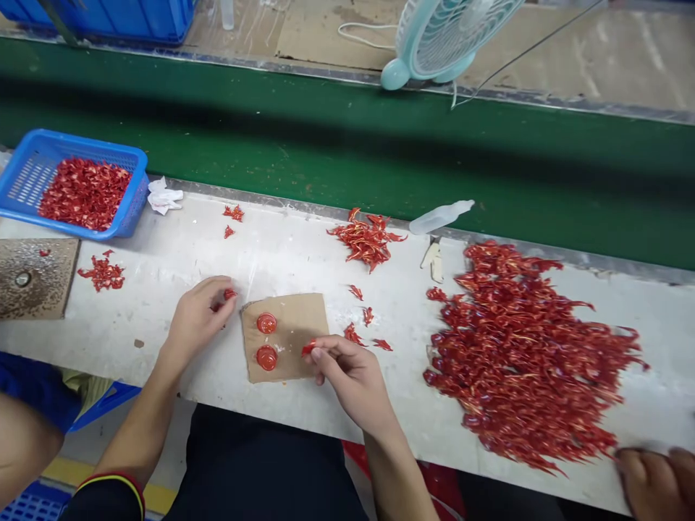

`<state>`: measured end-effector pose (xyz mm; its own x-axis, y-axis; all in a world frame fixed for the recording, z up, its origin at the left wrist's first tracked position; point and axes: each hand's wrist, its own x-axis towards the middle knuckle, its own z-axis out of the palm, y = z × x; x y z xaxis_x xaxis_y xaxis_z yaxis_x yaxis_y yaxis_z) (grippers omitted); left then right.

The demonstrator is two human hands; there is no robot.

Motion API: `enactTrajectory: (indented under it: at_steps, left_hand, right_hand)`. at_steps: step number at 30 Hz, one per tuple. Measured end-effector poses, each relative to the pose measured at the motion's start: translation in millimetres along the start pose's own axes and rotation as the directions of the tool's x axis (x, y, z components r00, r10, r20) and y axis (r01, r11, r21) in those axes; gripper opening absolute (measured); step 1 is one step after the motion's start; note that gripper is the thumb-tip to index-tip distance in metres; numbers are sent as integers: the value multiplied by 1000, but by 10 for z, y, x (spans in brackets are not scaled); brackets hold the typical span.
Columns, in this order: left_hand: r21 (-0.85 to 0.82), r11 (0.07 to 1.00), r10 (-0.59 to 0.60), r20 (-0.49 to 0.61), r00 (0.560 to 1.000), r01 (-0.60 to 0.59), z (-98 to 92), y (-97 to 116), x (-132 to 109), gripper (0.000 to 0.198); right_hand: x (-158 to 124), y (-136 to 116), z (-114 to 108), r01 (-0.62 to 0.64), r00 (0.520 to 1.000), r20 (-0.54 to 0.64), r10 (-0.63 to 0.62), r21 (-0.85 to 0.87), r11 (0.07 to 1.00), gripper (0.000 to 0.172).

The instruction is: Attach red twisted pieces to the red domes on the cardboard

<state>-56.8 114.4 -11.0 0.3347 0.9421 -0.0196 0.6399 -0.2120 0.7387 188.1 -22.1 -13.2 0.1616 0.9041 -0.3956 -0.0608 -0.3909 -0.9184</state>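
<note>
My left hand (200, 318) is over the white table, left of a square of brown cardboard (296, 311). Its thumb and fingers pinch a small red piece (229, 294). At the cardboard's right edge my right hand (350, 373) has another small red part (309, 349) between thumb and fingertips. Two round red caps or discs, an upper one (266, 323) and a lower one (266, 357), sit on the cardboard with a shiny wet look. Just right of it lie several loose red pointed pieces (368, 315). A small pile of red and gold pieces (366, 240) lies behind them.
A large heap of red parts (537, 354) covers the right side, with another person's hand (654, 481) beside it. A squeeze bottle (441, 216) lies at the back edge. A blue basket (138, 184) of red pieces stands left. A fan (450, 40) is on the shelf behind.
</note>
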Motion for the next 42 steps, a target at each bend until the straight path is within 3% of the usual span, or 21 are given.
enactTrajectory:
  at_steps: [4,10,14,18,25,29,38,42]
  left_hand:
    - [-450,878,-162,46,986,165,-93,62,-182,25]
    - [-671,720,-173,74,982,177,-106,79,-419,19]
    - [-705,652,-226,169,959,278,-65,90,-569,23]
    - [-715,609,-262,227,938,343,-19,102,-744,28]
    - [-779,496,-344,230,910,384,115,2,-918,24]
    - [-790,498,-348,196,917,358,143,19,-884,19]
    - [-787,482,-381,208,901,385,130,62,-843,13]
    - [-802,433,-355,268,896,412,166,101,-839,22]
  right_hand:
    - [82,-21,127,-26,999,42,26,10,1000,33]
    - [25,-34,214,-70,991,106,77,-70,995,35]
    - [-72,39,263,-96,988,119,103,-66,993,34]
    - [-117,153,303,-51,998,36,54,-95,994,32]
    - [-45,315,402,52,986,-153,-59,-47,998,26]
    - [39,302,378,74,974,-214,-81,-38,997,23]
    - [173,156,187,4,995,-98,5,93,996,22]
    - [343,48,198,-41,997,-53,50,167,985,24]
